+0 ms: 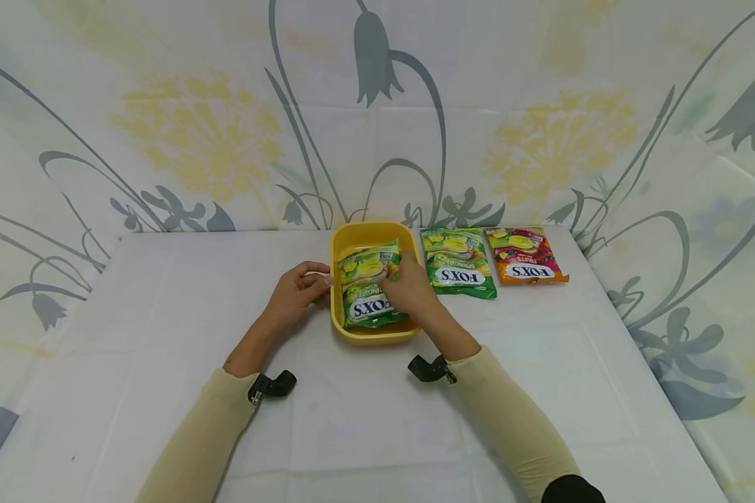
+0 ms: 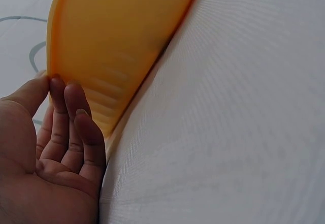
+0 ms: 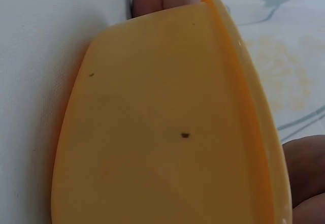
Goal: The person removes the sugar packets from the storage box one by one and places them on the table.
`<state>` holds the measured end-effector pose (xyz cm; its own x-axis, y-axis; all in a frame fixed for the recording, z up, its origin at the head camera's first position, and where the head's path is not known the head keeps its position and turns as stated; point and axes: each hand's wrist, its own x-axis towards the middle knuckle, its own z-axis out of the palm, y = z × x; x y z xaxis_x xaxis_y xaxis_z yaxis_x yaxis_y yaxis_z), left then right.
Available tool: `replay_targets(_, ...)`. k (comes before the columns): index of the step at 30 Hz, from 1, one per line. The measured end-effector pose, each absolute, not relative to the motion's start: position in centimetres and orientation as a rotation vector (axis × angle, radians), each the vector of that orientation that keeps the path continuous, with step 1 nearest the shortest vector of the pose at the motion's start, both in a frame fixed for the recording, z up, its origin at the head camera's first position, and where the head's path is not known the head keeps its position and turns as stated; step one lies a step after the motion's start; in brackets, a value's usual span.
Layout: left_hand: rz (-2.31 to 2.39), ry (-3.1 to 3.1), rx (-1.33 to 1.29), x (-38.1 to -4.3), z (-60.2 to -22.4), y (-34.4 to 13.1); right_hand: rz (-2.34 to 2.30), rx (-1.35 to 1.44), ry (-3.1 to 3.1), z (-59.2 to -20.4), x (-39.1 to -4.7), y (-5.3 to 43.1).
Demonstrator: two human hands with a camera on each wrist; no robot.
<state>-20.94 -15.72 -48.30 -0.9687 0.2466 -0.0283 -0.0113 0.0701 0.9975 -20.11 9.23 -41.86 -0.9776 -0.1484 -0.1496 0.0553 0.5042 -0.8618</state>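
A yellow plastic tub [image 1: 377, 337] stands near the far edge of the table. In it lies a green Fox's candy packet [image 1: 361, 276], its lettering upside down in the head view. My right hand [image 1: 410, 286] reaches over the tub's right side and grips the packet's right edge; most of its fingers are hidden. With its thumb at the rim and fingertips against the outer wall, my left hand [image 1: 300, 290] holds the tub's left side. The left wrist view shows this hand [image 2: 61, 148] close up. In the right wrist view the tub's wall [image 3: 152, 107] hides most of the right hand.
Right of the tub lies another green Fox's packet [image 1: 458, 262], and beside it a red and orange Fox's packet [image 1: 527, 257]. A white cloth [image 1: 346, 426] covers the table. Behind rises a flower-printed sheet [image 1: 327, 91].
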Motion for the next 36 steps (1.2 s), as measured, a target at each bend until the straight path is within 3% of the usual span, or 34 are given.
replay_targets(36, 2.007, 2.153, 0.253, -20.8, -48.1, -15.6, -1.936, 0.103, 2.259, -40.0, -19.2, 11.1)
